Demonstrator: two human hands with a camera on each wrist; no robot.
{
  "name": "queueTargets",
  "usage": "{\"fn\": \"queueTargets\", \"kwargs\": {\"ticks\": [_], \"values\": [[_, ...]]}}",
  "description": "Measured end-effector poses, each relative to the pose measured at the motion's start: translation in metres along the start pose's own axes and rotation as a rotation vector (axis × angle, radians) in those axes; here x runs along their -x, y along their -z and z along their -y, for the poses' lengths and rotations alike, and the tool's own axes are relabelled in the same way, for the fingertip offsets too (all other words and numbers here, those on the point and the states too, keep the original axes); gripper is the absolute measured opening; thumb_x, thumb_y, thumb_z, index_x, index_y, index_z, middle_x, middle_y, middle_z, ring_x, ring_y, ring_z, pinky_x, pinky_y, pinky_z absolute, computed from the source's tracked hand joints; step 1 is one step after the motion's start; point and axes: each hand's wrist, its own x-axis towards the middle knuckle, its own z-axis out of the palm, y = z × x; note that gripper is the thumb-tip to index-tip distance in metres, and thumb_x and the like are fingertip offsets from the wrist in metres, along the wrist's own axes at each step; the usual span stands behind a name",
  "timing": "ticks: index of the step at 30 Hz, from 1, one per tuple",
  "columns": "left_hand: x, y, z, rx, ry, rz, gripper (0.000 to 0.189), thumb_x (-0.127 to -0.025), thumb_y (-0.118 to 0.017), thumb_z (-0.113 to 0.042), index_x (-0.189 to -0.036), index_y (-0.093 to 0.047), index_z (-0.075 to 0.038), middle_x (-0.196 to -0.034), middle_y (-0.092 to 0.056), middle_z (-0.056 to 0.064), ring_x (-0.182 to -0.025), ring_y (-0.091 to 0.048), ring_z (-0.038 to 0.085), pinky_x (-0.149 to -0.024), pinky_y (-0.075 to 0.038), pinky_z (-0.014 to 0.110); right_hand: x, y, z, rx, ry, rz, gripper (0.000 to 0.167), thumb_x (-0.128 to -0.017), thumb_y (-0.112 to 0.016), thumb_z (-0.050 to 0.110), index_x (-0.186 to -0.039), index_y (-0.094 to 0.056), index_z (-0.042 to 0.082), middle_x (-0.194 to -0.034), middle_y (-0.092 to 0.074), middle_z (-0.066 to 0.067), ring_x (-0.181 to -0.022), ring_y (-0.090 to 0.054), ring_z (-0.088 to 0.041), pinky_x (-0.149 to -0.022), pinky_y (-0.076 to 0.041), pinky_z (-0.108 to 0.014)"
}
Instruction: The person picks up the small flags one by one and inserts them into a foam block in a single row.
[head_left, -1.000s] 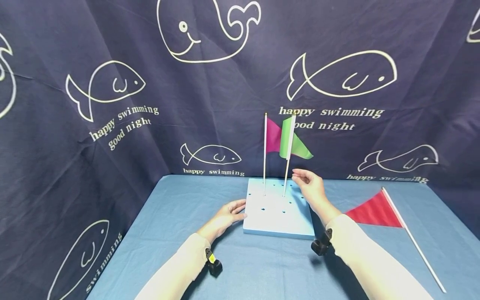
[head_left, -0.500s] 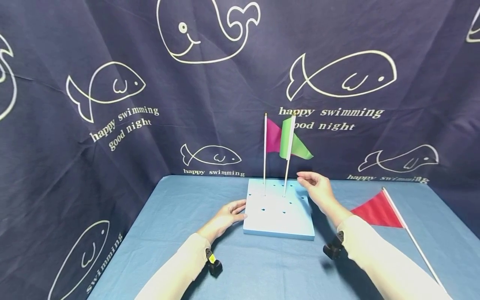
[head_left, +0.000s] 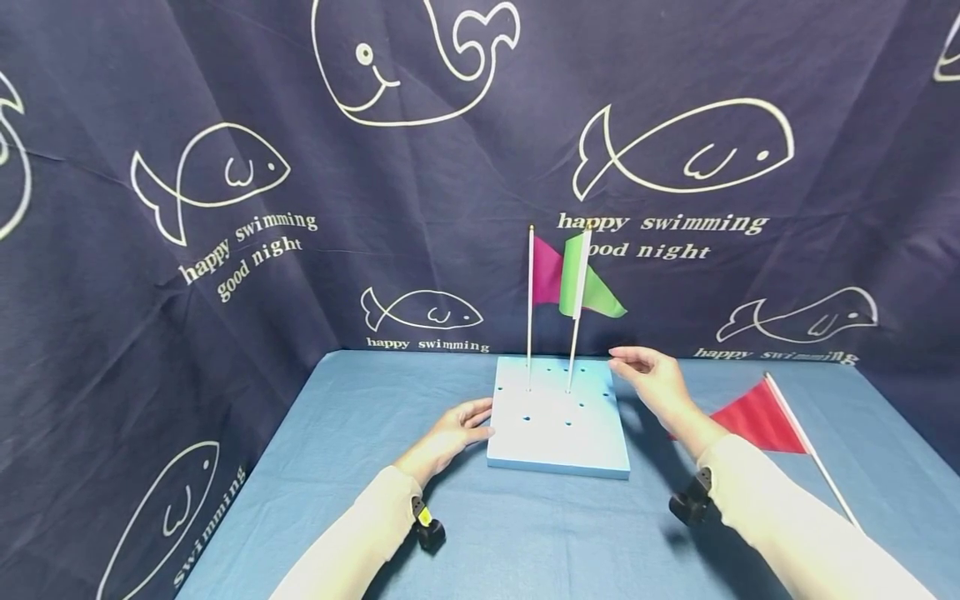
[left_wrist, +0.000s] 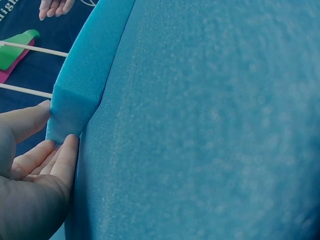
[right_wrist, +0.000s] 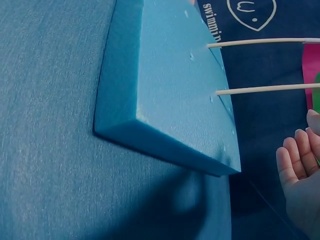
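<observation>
A light-blue foam board (head_left: 551, 446) with several small holes lies on the table. Two flags stand in it on thin white sticks: a magenta flag (head_left: 546, 268) upright on the left, and a green flag (head_left: 600, 293) leaning slightly right. My left hand (head_left: 448, 432) holds the board's left edge; in the left wrist view its thumb is at the upper edge and its fingers (left_wrist: 66, 162) are against the side. Off the board's far right corner, my right hand (head_left: 654, 382) hovers with loosely bent fingers and nothing in them.
A red flag (head_left: 761, 417) lies on the blue tablecloth (head_left: 337, 467) at the right, its stick partly covered by my right sleeve (head_left: 795, 508). Behind the table hangs a dark blue curtain (head_left: 450, 183) with fish drawings.
My right hand has moved right, away from the green flag's stick and past the board's right edge. The left hand, the board and all the flags have stayed put.
</observation>
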Motion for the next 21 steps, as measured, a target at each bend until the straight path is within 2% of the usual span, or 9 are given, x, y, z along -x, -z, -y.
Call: {"fn": "queueTargets", "kwargs": {"ticks": [4,7,9,17,21], "values": [[0.001,0.0,-0.001,0.005,0.009,-0.001,0.058,-0.089,-0.064,0.0,-0.143,-0.042,0.004,-0.148,-0.044,0.02,-0.141,-0.037,0.031,-0.11,-0.041,0.037,0.001,0.004,0.0,0.003,-0.012,0.012,0.034,-0.089,-0.071,0.018,-0.116,-0.068,-0.003,-0.095,-0.074,-0.005,-0.076,-0.059,0.012,-0.07,-0.048,-0.006],[0.0,0.0,-0.001,0.001,0.009,0.005,0.058,-0.089,-0.064,0.0,-0.143,-0.041,0.004,-0.148,-0.044,0.021,-0.141,-0.036,0.031,-0.111,-0.04,0.039,0.002,0.007,-0.002,0.003,-0.014,0.017,0.035,-0.088,-0.071,0.019,-0.116,-0.068,-0.003,-0.088,-0.071,0.011,-0.076,-0.059,0.012,-0.071,-0.048,-0.005],[0.0,0.0,-0.001,0.001,0.01,0.006,0.058,-0.089,-0.064,0.0,-0.143,-0.041,0.004,-0.148,-0.044,0.021,-0.141,-0.036,0.031,-0.111,-0.04,0.039,0.002,0.009,-0.004,0.004,-0.011,0.018,0.035,-0.088,-0.072,0.018,-0.116,-0.067,-0.003,-0.086,-0.069,0.017,-0.076,-0.059,0.012,-0.071,-0.048,-0.006],[0.001,0.0,-0.002,-0.006,0.009,-0.005,0.058,-0.089,-0.065,-0.001,-0.143,-0.042,0.003,-0.147,-0.045,0.021,-0.141,-0.037,0.032,-0.111,-0.04,0.04,0.005,0.02,-0.009,0.029,-0.036,0.008,0.039,-0.088,-0.072,0.024,-0.118,-0.067,-0.001,-0.086,-0.069,0.017,-0.077,-0.059,0.012,-0.07,-0.048,-0.006],[0.001,-0.001,-0.002,-0.001,0.016,-0.005,0.058,-0.089,-0.065,-0.001,-0.143,-0.042,0.003,-0.147,-0.045,0.02,-0.141,-0.037,0.031,-0.112,-0.04,0.04,0.009,0.027,-0.011,0.036,-0.04,0.011,0.04,-0.089,-0.071,0.024,-0.119,-0.066,-0.002,-0.084,-0.066,0.022,-0.077,-0.058,0.013,-0.07,-0.047,-0.005]]}}
